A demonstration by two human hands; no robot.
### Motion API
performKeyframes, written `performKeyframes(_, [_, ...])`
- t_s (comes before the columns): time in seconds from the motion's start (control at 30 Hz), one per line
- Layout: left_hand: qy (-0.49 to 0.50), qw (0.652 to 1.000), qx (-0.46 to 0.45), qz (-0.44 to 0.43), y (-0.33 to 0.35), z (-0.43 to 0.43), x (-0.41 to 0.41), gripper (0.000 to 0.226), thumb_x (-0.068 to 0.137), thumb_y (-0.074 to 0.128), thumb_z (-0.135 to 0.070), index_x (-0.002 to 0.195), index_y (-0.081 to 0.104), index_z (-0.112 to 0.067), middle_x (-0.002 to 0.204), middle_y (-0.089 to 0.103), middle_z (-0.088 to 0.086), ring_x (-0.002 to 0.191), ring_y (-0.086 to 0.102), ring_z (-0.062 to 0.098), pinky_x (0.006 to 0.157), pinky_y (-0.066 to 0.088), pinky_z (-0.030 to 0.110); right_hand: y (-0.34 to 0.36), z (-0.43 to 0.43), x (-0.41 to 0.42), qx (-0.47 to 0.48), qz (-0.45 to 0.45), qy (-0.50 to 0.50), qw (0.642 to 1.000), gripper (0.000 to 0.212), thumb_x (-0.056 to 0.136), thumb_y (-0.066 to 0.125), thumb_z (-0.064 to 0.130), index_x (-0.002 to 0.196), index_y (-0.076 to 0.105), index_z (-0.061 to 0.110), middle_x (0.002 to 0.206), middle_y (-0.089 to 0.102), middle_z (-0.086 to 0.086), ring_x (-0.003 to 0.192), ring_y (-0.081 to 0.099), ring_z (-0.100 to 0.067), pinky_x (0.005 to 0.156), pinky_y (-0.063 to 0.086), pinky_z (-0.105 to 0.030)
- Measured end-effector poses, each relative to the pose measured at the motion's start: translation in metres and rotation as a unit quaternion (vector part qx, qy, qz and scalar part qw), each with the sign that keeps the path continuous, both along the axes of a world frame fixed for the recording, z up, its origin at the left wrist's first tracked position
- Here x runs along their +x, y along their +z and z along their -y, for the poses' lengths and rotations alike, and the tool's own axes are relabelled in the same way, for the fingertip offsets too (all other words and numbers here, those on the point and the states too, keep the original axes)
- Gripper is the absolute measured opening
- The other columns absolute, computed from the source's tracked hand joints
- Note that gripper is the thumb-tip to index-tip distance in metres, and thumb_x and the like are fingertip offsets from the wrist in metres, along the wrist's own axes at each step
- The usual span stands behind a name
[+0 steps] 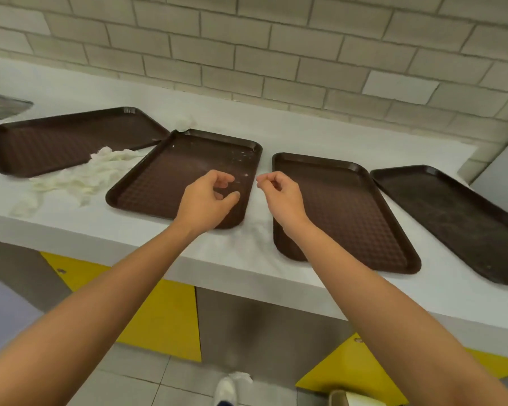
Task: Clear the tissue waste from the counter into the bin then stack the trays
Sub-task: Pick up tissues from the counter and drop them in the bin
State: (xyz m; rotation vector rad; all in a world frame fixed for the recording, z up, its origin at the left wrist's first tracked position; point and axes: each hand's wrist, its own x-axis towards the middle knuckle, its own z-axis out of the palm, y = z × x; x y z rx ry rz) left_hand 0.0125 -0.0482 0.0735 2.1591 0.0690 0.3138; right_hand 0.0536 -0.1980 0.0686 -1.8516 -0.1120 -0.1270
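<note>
Head camera looks down on a white counter (320,136) set against a tiled wall (276,54). Four brown trays lie side by side along it, none stacked yet. That seems sensible to me, since paper lies scattered round them.

The biggest tissue heap (79,174) sprawls toward the counter's left end, between the far-left tray (56,142) and the second tray (170,177), and it laps over the first one's rim. A smaller wad (185,122) sits just behind the second tray's back corner. A thin scrap (258,232) lies at the counter's front edge, in the gap between the second tray and the third tray (349,206). White crumbs (241,158) speckle the second tray's right side.

The left hand (208,197) hovers over that tray's front right corner, fingers loosely curled and grasping nothing. The crumbs lie just beyond its fingertips, and the heap is well apart to its left. The right hand (279,189) hangs over the gap with thumb and forefinger tips pressed together; whether a fleck is caught between them I cannot tell. The front-edge scrap lies beside its wrist, untouched.
</note>
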Motion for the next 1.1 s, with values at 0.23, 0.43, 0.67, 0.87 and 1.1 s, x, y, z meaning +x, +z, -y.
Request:
performKeyframes(0.23, [0.021, 1.0, 0.017, -0.001, 0.006, -0.049, 0.093, 0.031, 0.082, 0.066, -0.032, 0.112, 0.059, -0.028, 0.109, 0.061, -0.01, 0.085, 0.062, 0.008, 0.079, 0.044, 0.02, 0.009, -0.045, 0.102, -0.021, -0.015, 0.029, 0.999, 0.018, 0.094, 0.052, 0.025, 0.106, 0.064, 0.019, 0.095, 0.06, 0.01, 0.086, 0.055, -0.002, 0.066, 0.045, -0.007])
performKeyframes(0.43, [0.051, 0.999, 0.014, -0.003, 0.002, -0.088, 0.158, 0.033, 0.083, 0.065, -0.033, 0.115, 0.058, -0.028, 0.111, 0.06, -0.01, 0.087, 0.062, 0.009, 0.082, 0.049, 0.025, 0.0, -0.079, 0.174, -0.043, -0.021, 0.032, 0.998, 0.02, 0.095, 0.051, 0.026, 0.109, 0.063, 0.02, 0.095, 0.056, 0.014, 0.091, 0.052, -0.002, 0.072, 0.039, -0.01])
performKeyframes(0.67, [0.061, 0.998, 0.014, -0.007, -0.004, -0.127, 0.212, 0.033, 0.083, 0.066, -0.03, 0.115, 0.058, -0.025, 0.109, 0.06, -0.008, 0.085, 0.06, 0.012, 0.08, 0.044, 0.023, -0.006, -0.117, 0.226, -0.053, -0.039, 0.047, 0.997, 0.02, 0.093, 0.054, 0.023, 0.111, 0.062, 0.019, 0.104, 0.058, 0.006, 0.093, 0.051, -0.005, 0.073, 0.039, -0.013])
performKeyframes(0.87, [0.04, 0.998, 0.038, -0.022, -0.008, -0.167, 0.268, 0.038, 0.083, 0.064, -0.025, 0.12, 0.055, -0.019, 0.113, 0.06, 0.0, 0.091, 0.058, 0.015, 0.081, 0.041, 0.022, -0.009, -0.149, 0.272, -0.081, -0.061, 0.03, 0.994, 0.027, 0.092, 0.055, 0.021, 0.119, 0.055, 0.017, 0.109, 0.055, 0.003, 0.095, 0.051, -0.008, 0.08, 0.04, -0.02])
performKeyframes(1.1, [-0.001, 0.993, 0.103, -0.066, -0.012, -0.21, 0.347, 0.05, 0.084, 0.065, -0.031, 0.129, 0.046, -0.018, 0.127, 0.053, 0.005, 0.108, 0.055, 0.021, 0.086, 0.041, 0.026, -0.015, -0.172, 0.336, -0.154, -0.062, -0.003, 0.986, 0.035, 0.093, 0.054, 0.022, 0.127, 0.05, 0.016, 0.128, 0.051, -0.004, 0.107, 0.05, -0.013, 0.091, 0.042, -0.024])
